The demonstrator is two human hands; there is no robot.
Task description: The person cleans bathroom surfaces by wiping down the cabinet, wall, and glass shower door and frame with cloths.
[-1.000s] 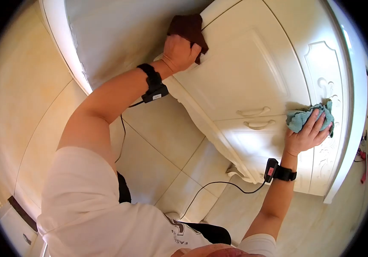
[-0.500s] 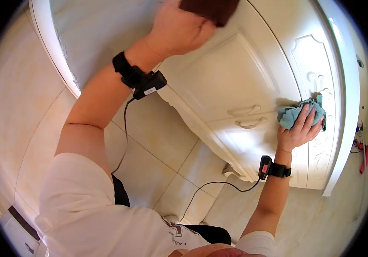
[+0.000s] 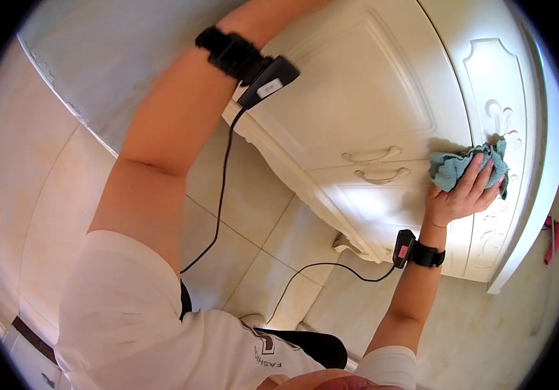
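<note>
My right hand [image 3: 465,195] presses a crumpled teal cloth [image 3: 459,170] against the carved white side panel of the cabinet [image 3: 370,84], its fingers bent over the cloth. My left forearm reaches up across the cabinet's upper left, and the left hand lies beyond the top edge of the view, so what it holds is hidden. Two curved handles [image 3: 381,175] sit on the cabinet front, left of the cloth. A black strap with a small box and cable is on each wrist.
A grey surface [image 3: 117,58] borders the cabinet at the upper left. Tiled floor [image 3: 240,227] runs below, with the cabinet's carved foot [image 3: 350,246] standing on it. Black cables hang from both wrists. A red object [image 3: 554,242] lies at the far right.
My left hand, with the dark brown cloth last seen in it, has moved up and out of view. My right hand stays on the teal cloth at nearly the same spot.
</note>
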